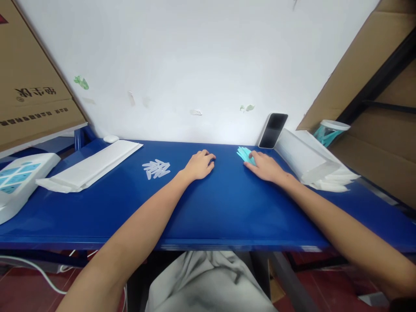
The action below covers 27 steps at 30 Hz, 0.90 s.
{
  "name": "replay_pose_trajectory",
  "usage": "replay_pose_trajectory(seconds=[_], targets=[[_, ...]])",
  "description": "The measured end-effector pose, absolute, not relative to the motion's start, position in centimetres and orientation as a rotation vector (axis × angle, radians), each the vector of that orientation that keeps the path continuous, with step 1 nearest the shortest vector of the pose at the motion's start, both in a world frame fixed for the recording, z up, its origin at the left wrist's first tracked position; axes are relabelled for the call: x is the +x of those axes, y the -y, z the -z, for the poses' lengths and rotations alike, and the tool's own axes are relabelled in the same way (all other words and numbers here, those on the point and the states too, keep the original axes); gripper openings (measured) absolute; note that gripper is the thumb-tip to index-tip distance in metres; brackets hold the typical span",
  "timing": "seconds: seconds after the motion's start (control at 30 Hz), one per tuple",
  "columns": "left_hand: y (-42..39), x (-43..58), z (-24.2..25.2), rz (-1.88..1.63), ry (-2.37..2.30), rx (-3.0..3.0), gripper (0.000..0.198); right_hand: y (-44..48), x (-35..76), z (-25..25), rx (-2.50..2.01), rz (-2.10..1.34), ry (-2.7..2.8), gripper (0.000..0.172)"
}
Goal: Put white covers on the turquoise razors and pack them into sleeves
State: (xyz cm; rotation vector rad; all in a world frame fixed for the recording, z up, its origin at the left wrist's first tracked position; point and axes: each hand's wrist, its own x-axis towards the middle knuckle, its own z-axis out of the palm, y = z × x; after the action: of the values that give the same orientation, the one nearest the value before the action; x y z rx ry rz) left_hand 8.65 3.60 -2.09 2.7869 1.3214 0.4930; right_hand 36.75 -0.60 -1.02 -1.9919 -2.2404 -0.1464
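My left hand (199,165) rests on the blue table, thumb and fingers loosely bent and apart, with nothing in it. To its left lies a loose pile of small whitish translucent strips (156,169). My right hand (264,165) is at a small bunch of light-blue strips (245,154), its thumb and fingers closed around the near end. The far ends of these strips fan out to the left. What kind of strips they are cannot be made out, and the palm hides part of the bunch.
A phone (273,131) leans on the white wall behind my right hand. Right of it are a white box (300,151) with white packets and a clear cup (331,130). On the left are a long white package (94,167) and a white device (22,182).
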Motion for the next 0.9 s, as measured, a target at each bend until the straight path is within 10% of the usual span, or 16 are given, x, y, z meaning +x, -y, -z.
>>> replay_pose_trajectory(seconds=[0.57, 0.9], targets=[[4.4, 12.7, 2.7, -0.93, -0.444, 2.997, 0.029, 1.6, 34.2, 2.3, -1.272, -0.158, 2.324, 0.032], [3.9, 11.2, 1.3, -0.557, -0.815, 2.932, 0.04, 2.2, 33.8, 1.5, -1.186, -0.06, 2.465, 0.035]])
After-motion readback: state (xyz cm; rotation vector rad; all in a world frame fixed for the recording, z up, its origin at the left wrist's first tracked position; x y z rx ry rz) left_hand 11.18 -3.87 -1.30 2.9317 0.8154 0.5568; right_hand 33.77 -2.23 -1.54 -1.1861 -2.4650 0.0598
